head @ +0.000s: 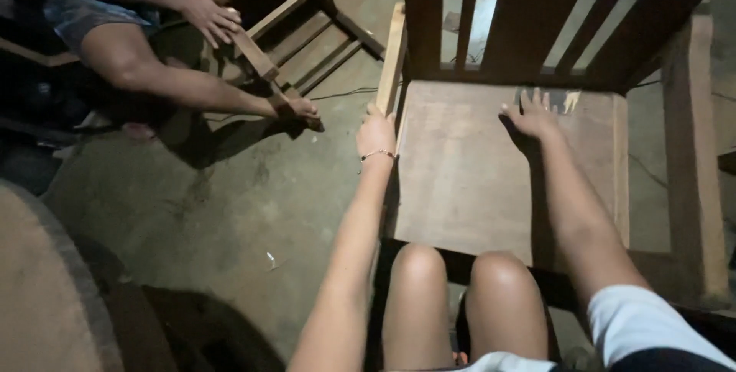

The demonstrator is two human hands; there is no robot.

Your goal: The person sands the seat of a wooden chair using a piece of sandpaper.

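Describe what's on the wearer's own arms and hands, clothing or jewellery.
Left hand: bare, with a thin bracelet at the wrist and no sleeve in view. Right hand: bare, no jewellery visible; a white short sleeve covers the upper arm.

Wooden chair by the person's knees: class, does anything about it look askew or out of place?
Yes. A loose wooden slat leans at a slant against the chair seat instead of sitting square; the left hand holds its lower end, while the right hand rests flat on the seat.
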